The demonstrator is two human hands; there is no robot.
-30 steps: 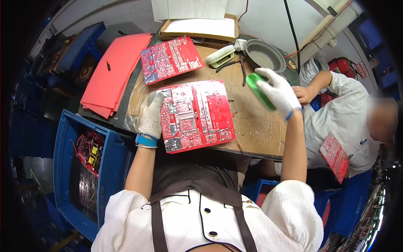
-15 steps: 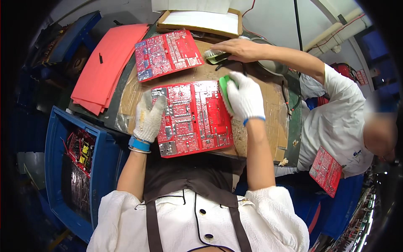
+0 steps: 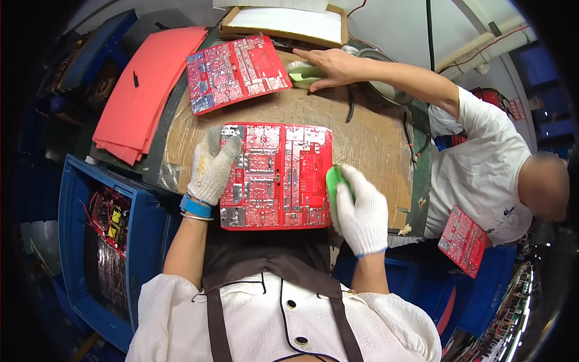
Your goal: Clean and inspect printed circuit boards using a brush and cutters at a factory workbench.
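A red circuit board lies solder side up at the near edge of the bench, in front of me. My left hand, in a whitish knitted glove with a blue wristband, grips the board's left edge, thumb on top. My right hand, gloved in white, is closed round a green brush. The brush stands at the board's right edge; its bristles are mostly hidden. Beyond lies a second red circuit board, beside a co-worker's bare hand that rests on another light green brush.
Pink foam sheets are stacked on the left. A blue bin with wired parts stands below them. Cardboard covers the bench; pliers lie at its right. A co-worker sits right, near another red board.
My right hand has moved the green brush down and right, from the board's upper right to its right edge. The board has turned slightly straighter. The co-worker's hand and brush have shifted slightly left.
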